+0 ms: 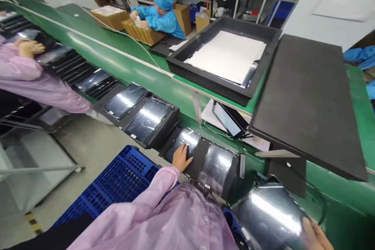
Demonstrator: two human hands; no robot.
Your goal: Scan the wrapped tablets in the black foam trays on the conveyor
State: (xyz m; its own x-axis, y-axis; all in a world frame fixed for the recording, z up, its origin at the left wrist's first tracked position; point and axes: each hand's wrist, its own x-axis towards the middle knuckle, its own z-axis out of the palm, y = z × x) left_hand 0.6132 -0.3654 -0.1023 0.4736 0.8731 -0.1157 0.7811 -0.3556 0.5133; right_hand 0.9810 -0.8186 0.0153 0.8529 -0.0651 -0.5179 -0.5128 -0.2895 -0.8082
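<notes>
Pink smock cloth (pixel 187 218) with pale buttons fills the bottom foreground. Beside it, at the lower right, the right hand (pixel 316 236), blurred, holds a large glossy panel (pixel 269 215) by its edge; the panel is dark, tilted, and crossed by one bright streak of reflected light. The left hand (pixel 181 158) has its fingers spread and laid on a smaller screen panel (pixel 190 140), black-edged and shiny, lying in a black foam tray (pixel 198 158). Another screen panel (pixel 218 166), greyish with a small white label at its lower edge, lies next to it in the same tray. Farther left, a second tray (pixel 165 127) bears two more such panels.

These trays line a green tabletop (pixel 139 72). Across it stand a deep black foam box (pixel 211 88) with white sheets (pixel 230 54) inside and a broad black board (pixel 307 101). A blue pallet (pixel 117 187) lies on the floor. Beyond, a co-worker in blue (pixel 166 21) handles a divided cardboard box (pixel 140 33), before loaded shelves.
</notes>
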